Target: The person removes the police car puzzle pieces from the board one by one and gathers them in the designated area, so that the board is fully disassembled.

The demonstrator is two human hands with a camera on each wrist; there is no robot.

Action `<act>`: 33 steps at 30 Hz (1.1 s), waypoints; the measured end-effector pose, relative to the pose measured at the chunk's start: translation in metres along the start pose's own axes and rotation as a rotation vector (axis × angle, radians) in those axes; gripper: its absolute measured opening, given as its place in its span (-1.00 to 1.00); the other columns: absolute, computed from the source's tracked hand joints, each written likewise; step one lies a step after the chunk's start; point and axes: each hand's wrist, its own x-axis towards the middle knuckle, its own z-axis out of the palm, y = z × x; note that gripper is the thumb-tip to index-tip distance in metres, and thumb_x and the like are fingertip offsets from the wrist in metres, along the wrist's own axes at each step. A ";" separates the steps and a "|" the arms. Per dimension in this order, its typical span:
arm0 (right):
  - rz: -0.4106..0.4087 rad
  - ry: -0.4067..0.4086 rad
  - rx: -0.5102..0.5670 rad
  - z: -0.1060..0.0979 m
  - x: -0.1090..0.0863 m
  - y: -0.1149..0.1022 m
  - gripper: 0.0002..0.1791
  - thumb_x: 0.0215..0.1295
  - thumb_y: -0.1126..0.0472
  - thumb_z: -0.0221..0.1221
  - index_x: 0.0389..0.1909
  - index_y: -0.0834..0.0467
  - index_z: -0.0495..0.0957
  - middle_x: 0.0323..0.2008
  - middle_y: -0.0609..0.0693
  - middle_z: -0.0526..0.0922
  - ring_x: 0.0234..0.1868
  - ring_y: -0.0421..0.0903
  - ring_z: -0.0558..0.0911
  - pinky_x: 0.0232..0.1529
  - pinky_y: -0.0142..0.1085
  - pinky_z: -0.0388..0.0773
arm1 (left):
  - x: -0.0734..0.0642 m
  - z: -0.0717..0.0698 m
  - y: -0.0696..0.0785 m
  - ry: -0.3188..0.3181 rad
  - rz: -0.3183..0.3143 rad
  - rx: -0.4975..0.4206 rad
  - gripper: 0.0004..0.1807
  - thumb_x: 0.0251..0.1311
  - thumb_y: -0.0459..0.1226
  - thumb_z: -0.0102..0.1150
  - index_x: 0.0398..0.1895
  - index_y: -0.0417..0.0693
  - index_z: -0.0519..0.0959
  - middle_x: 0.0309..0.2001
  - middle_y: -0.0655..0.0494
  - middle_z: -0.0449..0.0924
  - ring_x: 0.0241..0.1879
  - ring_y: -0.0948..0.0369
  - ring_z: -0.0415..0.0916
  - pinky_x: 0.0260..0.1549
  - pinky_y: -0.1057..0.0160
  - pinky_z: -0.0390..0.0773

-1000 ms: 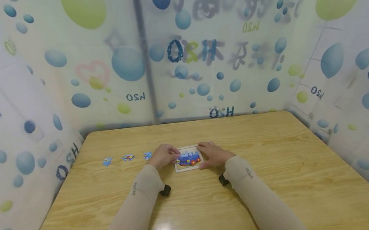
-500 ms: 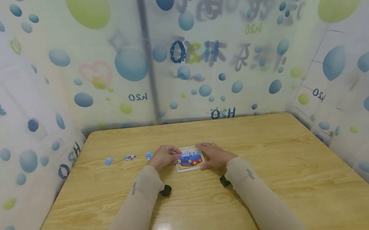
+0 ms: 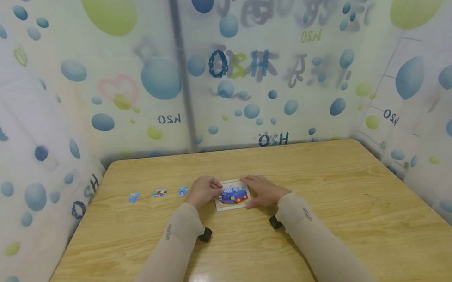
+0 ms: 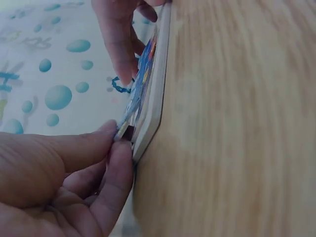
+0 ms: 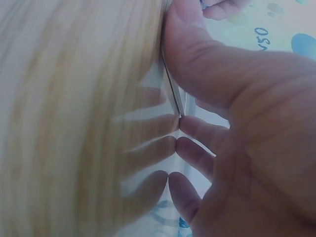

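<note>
A small jigsaw board [image 3: 235, 207] with a pale frame and a blue vehicle picture lies flat on the table between the two hands. At its left side my left hand [image 3: 204, 191] pinches a small puzzle piece [image 4: 121, 131] between thumb and finger; the fingers hide most of it. The piece is tilted at the frame's edge in the left wrist view. My right hand [image 3: 262, 189] holds the right end of the board, thumb at the near corner and fingers at the far one. Other fingertips [image 5: 190, 126] of that hand touch the glossy tabletop in the right wrist view.
Three loose blue puzzle pieces lie in a row left of the board: the leftmost piece [image 3: 134, 197], the middle piece [image 3: 159, 193] and a piece [image 3: 183, 191] close by the left hand. The wooden table [image 3: 325, 241] meets patterned curtains [image 3: 222, 109] behind and at both sides.
The head view has shifted slightly. My left hand has moved a little right at the board's left edge, with the pinched piece lying closer over the picture. The right hand stays at the board.
</note>
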 end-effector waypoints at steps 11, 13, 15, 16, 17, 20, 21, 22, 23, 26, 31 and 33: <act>-0.012 0.004 0.017 -0.002 0.000 -0.004 0.03 0.33 -0.06 0.33 0.64 0.03 -0.07 0.58 0.13 0.06 0.56 0.16 0.04 0.51 0.12 0.05 | 0.001 -0.005 -0.004 -0.047 -0.086 -0.211 -0.88 0.37 -0.44 0.21 -0.09 -0.30 0.57 -0.26 0.01 0.61 -0.35 0.23 0.55 -0.31 0.35 0.65; -0.013 0.002 0.026 -0.002 0.000 -0.004 0.05 0.32 -0.06 0.33 0.65 -0.05 -0.11 0.58 0.12 0.06 0.56 0.15 0.05 0.51 0.13 0.05 | 0.001 -0.004 -0.003 -0.045 -0.091 -0.209 -0.89 0.37 -0.44 0.21 -0.10 -0.29 0.57 -0.26 0.01 0.60 -0.34 0.23 0.55 -0.31 0.35 0.65; -0.016 -0.001 0.026 -0.002 0.001 -0.003 0.03 0.32 -0.05 0.33 0.65 -0.10 -0.09 0.58 0.15 0.06 0.55 0.18 0.06 0.49 0.17 0.07 | 0.001 -0.003 -0.003 -0.036 -0.101 -0.213 -0.89 0.37 -0.44 0.21 -0.11 -0.29 0.57 -0.26 0.00 0.60 -0.33 0.22 0.56 -0.30 0.34 0.65; -0.015 -0.005 0.023 -0.001 0.002 -0.003 0.01 0.33 -0.05 0.33 0.64 -0.14 -0.08 0.57 0.16 0.06 0.54 0.19 0.06 0.48 0.19 0.08 | 0.001 -0.003 -0.002 -0.032 -0.105 -0.218 -0.89 0.37 -0.44 0.21 -0.11 -0.29 0.57 -0.26 0.00 0.61 -0.33 0.22 0.56 -0.29 0.33 0.66; -0.012 -0.012 0.019 -0.001 0.002 -0.003 0.00 0.33 -0.05 0.32 0.64 -0.17 -0.07 0.57 0.17 0.06 0.54 0.20 0.06 0.47 0.21 0.09 | 0.001 -0.003 -0.002 -0.030 -0.107 -0.226 -0.89 0.37 -0.45 0.21 -0.10 -0.30 0.56 -0.25 -0.02 0.61 -0.32 0.21 0.57 -0.28 0.31 0.67; -0.005 -0.027 0.012 0.000 0.002 -0.002 -0.07 0.35 -0.04 0.30 0.62 -0.23 0.00 0.57 0.22 0.04 0.54 0.23 0.05 0.44 0.27 0.11 | 0.001 -0.002 -0.003 -0.025 -0.114 -0.249 -0.88 0.37 -0.45 0.20 -0.09 -0.32 0.55 -0.24 -0.04 0.61 -0.30 0.19 0.59 -0.24 0.29 0.68; -0.005 -0.033 0.010 0.000 0.002 -0.002 -0.08 0.35 -0.03 0.29 0.62 -0.24 0.01 0.57 0.22 0.03 0.54 0.24 0.03 0.44 0.27 0.11 | 0.001 -0.001 -0.003 -0.022 -0.117 -0.255 -0.87 0.37 -0.45 0.20 -0.08 -0.32 0.55 -0.23 -0.04 0.61 -0.30 0.19 0.59 -0.23 0.28 0.68; -0.006 -0.039 0.009 0.000 0.002 -0.002 -0.10 0.36 -0.03 0.28 0.61 -0.25 0.02 0.57 0.23 0.02 0.54 0.24 0.03 0.44 0.28 0.11 | 0.002 -0.001 -0.003 -0.023 -0.116 -0.258 -0.87 0.37 -0.45 0.20 -0.08 -0.33 0.55 -0.23 -0.04 0.61 -0.30 0.19 0.59 -0.23 0.28 0.69; -0.008 -0.041 0.007 0.000 0.002 -0.003 -0.12 0.37 -0.03 0.28 0.61 -0.25 0.05 0.57 0.23 0.01 0.54 0.25 0.02 0.43 0.29 0.10 | 0.002 0.000 -0.004 -0.023 -0.117 -0.262 -0.87 0.37 -0.45 0.20 -0.08 -0.33 0.55 -0.23 -0.04 0.61 -0.29 0.19 0.59 -0.23 0.28 0.68; -0.019 -0.049 -0.006 -0.002 0.001 -0.004 -0.20 0.39 -0.02 0.25 0.58 -0.22 0.13 0.57 0.25 -0.01 0.54 0.27 0.00 0.43 0.30 0.08 | 0.003 0.000 -0.004 -0.019 -0.124 -0.272 -0.87 0.37 -0.45 0.20 -0.08 -0.32 0.55 -0.24 -0.02 0.61 -0.30 0.20 0.59 -0.23 0.29 0.68; -0.008 -0.061 -0.026 -0.004 -0.001 -0.006 -0.30 0.43 -0.03 0.21 0.54 -0.24 0.24 0.58 0.24 -0.02 0.54 0.27 0.01 0.43 0.32 0.06 | 0.005 -0.001 -0.004 -0.035 -0.139 -0.291 -0.86 0.38 -0.44 0.19 -0.05 -0.30 0.55 -0.22 -0.01 0.61 -0.29 0.20 0.59 -0.19 0.29 0.68; 0.002 -0.066 -0.029 -0.003 -0.002 -0.005 -0.31 0.44 -0.04 0.20 0.54 -0.26 0.23 0.58 0.23 -0.02 0.54 0.26 0.01 0.44 0.32 0.06 | 0.005 -0.001 -0.003 -0.047 -0.146 -0.290 -0.84 0.40 -0.43 0.18 -0.02 -0.30 0.54 -0.20 -0.01 0.61 -0.26 0.18 0.59 -0.15 0.25 0.68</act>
